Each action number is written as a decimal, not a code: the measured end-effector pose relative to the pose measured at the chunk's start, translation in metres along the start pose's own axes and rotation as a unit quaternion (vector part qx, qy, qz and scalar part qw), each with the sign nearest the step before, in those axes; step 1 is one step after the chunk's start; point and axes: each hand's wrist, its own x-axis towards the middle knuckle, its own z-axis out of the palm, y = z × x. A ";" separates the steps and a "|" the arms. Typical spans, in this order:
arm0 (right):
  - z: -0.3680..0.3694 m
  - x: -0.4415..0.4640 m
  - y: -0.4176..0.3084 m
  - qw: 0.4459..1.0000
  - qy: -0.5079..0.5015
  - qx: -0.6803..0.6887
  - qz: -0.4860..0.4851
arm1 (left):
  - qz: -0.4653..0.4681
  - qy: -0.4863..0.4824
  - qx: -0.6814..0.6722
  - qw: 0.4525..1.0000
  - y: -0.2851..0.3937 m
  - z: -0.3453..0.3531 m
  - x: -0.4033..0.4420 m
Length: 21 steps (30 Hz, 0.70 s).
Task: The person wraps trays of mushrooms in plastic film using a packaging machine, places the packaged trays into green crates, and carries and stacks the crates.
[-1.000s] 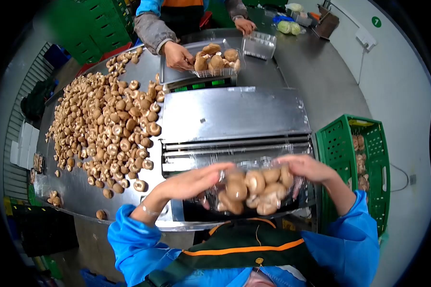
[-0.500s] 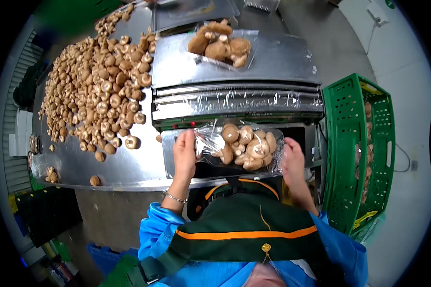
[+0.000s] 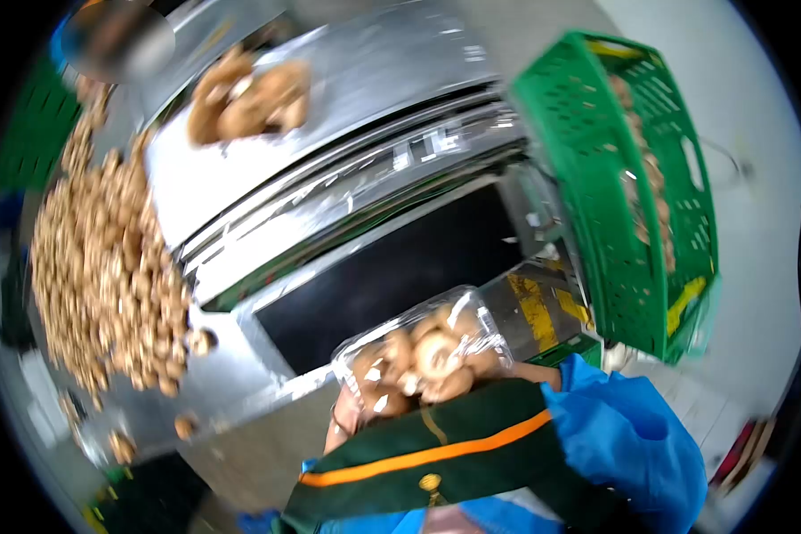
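Observation:
A clear plastic-wrapped tray of brown mushrooms (image 3: pixel 436 356) is held tilted close against my dark green apron (image 3: pixel 481 427). My left hand (image 3: pixel 348 411) grips its left end from below, with most of the fingers hidden under the pack. At the right end, my right hand (image 3: pixel 536 375) is against the tray, its fingers hidden behind the pack and apron. Beyond the pack lies the wrapping machine's black plate (image 3: pixel 400 276). Another tray of larger mushrooms (image 3: pixel 249 100) sits on the machine's metal top.
Loose mushrooms (image 3: pixel 107 276) are heaped on the metal table (image 3: pixel 227 369) at the left. A tall green crate (image 3: pixel 587 178) with packed mushrooms stands at the right. Another person's blurred head covering (image 3: pixel 120 40) shows at the top left.
Both hands have lifted the wrapped tray off the black plate and drawn it towards my body. The camera view has turned, so the machine and table appear slanted.

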 end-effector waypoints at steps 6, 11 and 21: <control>-0.008 -0.074 -0.069 0.983 -0.090 0.158 -0.009 | -0.001 -0.007 -0.077 0.997 0.074 0.031 -0.001; -0.033 -0.093 -0.062 0.938 -0.036 0.133 -0.318 | 0.057 -0.072 -0.178 0.980 0.151 0.084 0.005; -0.186 -0.243 -0.099 0.533 0.703 -0.087 -0.462 | 0.351 -0.021 0.141 0.925 0.298 0.248 0.146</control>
